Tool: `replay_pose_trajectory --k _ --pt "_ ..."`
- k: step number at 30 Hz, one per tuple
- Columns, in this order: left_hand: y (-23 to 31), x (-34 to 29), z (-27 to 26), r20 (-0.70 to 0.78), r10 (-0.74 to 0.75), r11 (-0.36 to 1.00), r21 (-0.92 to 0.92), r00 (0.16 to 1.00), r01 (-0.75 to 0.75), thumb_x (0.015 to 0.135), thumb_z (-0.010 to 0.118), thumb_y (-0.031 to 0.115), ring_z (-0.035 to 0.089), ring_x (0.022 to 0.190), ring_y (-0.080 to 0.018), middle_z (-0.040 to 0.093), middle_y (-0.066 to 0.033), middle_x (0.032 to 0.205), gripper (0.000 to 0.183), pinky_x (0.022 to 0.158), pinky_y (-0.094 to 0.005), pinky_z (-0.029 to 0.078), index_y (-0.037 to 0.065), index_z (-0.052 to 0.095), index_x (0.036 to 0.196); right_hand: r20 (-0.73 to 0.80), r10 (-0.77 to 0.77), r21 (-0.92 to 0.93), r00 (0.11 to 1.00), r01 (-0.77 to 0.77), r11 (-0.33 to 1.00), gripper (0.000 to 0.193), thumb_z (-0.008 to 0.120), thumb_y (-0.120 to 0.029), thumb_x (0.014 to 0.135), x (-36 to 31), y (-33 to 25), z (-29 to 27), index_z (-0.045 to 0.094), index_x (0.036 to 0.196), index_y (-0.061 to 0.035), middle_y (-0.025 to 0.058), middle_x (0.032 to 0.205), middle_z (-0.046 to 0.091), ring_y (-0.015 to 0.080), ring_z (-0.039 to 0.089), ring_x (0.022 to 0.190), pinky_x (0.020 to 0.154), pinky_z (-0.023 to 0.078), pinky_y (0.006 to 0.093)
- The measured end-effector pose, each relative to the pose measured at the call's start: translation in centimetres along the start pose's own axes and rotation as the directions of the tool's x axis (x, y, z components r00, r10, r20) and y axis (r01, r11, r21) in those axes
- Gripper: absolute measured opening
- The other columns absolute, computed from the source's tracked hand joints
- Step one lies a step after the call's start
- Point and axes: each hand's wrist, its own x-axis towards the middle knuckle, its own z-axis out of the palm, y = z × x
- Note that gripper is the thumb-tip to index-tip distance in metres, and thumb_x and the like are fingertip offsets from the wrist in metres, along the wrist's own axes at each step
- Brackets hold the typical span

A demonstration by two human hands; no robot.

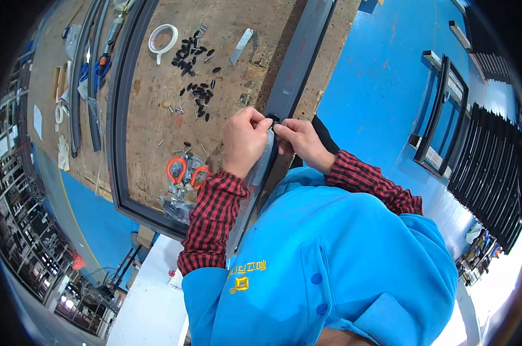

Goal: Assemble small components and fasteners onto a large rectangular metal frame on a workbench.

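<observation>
Both my hands meet over a long dark grey frame bar (295, 66) along the right edge of the workbench. My left hand (246, 141) is closed, its thumb and forefinger pinching at a small black piece (274, 119) on the bar. From the other side, my right hand (306, 141) is closed with its thumb and fingertips against the same piece. The fingers cover most of it, so its exact kind cannot be made out. Below the hands, the bar has a pale film-like covering and runs down against my blue shirt.
Left of my hands, the wooden bench (151, 109) bears several black plastic pieces (189, 55), loose screws, a tape roll (163, 40), a small metal strip (241, 46) and orange-handled scissors (177, 171). A dark frame (118, 115) borders them. Another frame (445, 115) stands at right beside stacked black profiles (489, 167).
</observation>
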Motion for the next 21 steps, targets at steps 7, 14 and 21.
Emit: replay_pose_trajectory --k 7,14,21 --pt "1.6 0.4 -0.5 0.005 -0.042 0.993 -0.112 0.999 0.042 0.079 0.070 0.001 0.052 0.059 -0.0110 0.064 -0.0044 0.067 0.003 0.055 -0.0235 0.043 -0.002 0.070 0.079 -0.049 -0.014 -0.024 0.999 0.012 1.000 0.028 0.056 -0.023 0.100 0.2 0.2 0.3 0.059 0.077 -0.0072 0.0039 0.061 0.061 0.0107 0.059 0.052 0.044 0.040 0.0211" --pt "-0.3 0.0 0.5 -0.019 -0.046 0.970 -0.239 0.999 0.040 0.079 0.070 0.000 0.050 0.059 -0.0104 0.063 -0.0032 0.067 0.002 0.055 -0.0231 0.042 -0.001 0.070 0.080 -0.050 0.001 -0.045 0.999 -0.003 0.999 0.029 0.055 -0.023 0.102 0.0 0.3 0.3 0.057 0.077 -0.0087 0.0040 0.064 0.061 0.0107 0.058 0.052 0.047 0.042 0.0207" --pt "-0.6 0.2 0.9 -0.020 0.006 0.973 -0.232 1.000 -0.010 0.078 0.070 0.001 0.051 0.058 -0.0116 0.063 -0.0036 0.066 0.003 0.055 -0.0248 0.043 -0.001 0.069 0.079 -0.041 -0.039 -0.090 0.998 0.035 0.995 0.030 0.055 -0.024 0.100 0.1 0.3 -0.4 0.058 0.076 -0.0068 0.0041 0.064 0.061 0.0116 0.059 0.053 0.047 0.041 0.0212"
